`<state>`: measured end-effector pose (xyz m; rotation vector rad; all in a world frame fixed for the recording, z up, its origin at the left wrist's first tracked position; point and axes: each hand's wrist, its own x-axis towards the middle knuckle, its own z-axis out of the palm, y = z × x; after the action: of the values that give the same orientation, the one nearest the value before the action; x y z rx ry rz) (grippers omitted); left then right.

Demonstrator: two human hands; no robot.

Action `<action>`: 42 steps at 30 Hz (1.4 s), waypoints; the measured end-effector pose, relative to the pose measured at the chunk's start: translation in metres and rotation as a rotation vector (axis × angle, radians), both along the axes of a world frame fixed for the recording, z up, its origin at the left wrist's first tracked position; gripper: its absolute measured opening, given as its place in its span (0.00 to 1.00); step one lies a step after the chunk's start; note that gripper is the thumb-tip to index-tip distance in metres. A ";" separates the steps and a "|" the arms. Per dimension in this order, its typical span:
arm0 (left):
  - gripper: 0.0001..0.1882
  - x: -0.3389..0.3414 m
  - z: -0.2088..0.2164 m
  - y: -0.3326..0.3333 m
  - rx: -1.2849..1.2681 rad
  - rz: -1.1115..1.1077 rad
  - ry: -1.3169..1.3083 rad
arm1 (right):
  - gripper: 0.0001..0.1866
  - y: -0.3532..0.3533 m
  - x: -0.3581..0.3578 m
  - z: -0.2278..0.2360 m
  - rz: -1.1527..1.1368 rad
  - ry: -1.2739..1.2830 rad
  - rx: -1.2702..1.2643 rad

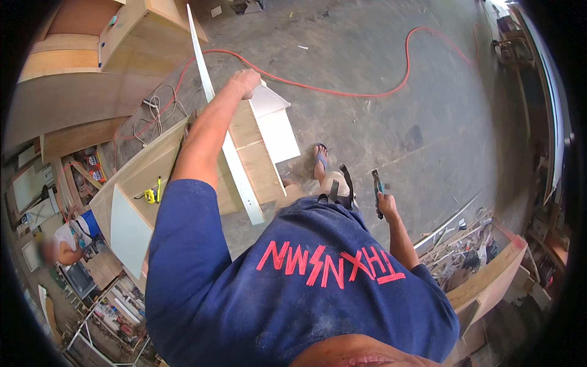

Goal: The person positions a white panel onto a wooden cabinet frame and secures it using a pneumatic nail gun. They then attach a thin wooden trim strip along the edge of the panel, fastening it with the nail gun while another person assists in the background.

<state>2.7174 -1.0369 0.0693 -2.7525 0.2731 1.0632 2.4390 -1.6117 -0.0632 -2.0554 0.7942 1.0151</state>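
My left arm reaches forward over the work surface. My left hand (246, 82) is closed at the far end of a plywood panel (254, 162), beside a white sheet (278, 134) along its right edge. Whatever its fingers grip is hidden. A long white strip (229, 159) runs diagonally under my left forearm, its narrow far end sticking out past the panel. Low at my right side, my right hand (386, 207) is wrapped round a pair of dark pliers (377, 186) with teal handles, jaws pointing away from me.
A yellow tape measure (150, 195) lies on the work surface to the left. An orange hose (367, 95) snakes over the concrete floor (361, 134). Wooden cabinets (140, 40) stand far left, a scrap-filled wooden bin (489, 269) at right. Another person (67, 248) is at the left.
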 end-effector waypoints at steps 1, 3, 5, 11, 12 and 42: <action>0.14 0.002 0.008 -0.002 -0.008 -0.021 0.027 | 0.24 -0.003 -0.012 0.001 -0.055 0.014 -0.013; 0.15 0.001 0.008 0.001 -0.014 0.003 0.039 | 0.24 -0.012 -0.026 0.003 -0.086 0.025 0.025; 0.15 0.001 0.001 0.006 -0.017 0.098 -0.006 | 0.24 -0.016 -0.028 0.000 -0.093 0.020 0.033; 0.23 -0.019 0.013 0.017 -0.072 0.243 -0.051 | 0.24 0.007 -0.003 0.002 0.135 -0.213 0.016; 0.24 -0.029 0.016 0.018 -0.139 0.367 -0.171 | 0.24 0.014 0.008 0.002 0.049 -0.203 0.131; 0.37 -0.815 -0.115 0.293 -1.215 2.694 -1.697 | 0.25 0.567 -0.107 0.118 1.748 -1.023 0.363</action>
<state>1.9020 -0.7438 -0.0462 0.3677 1.5348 1.0939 2.3323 -1.0447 0.0552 -2.1500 -1.8071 0.4766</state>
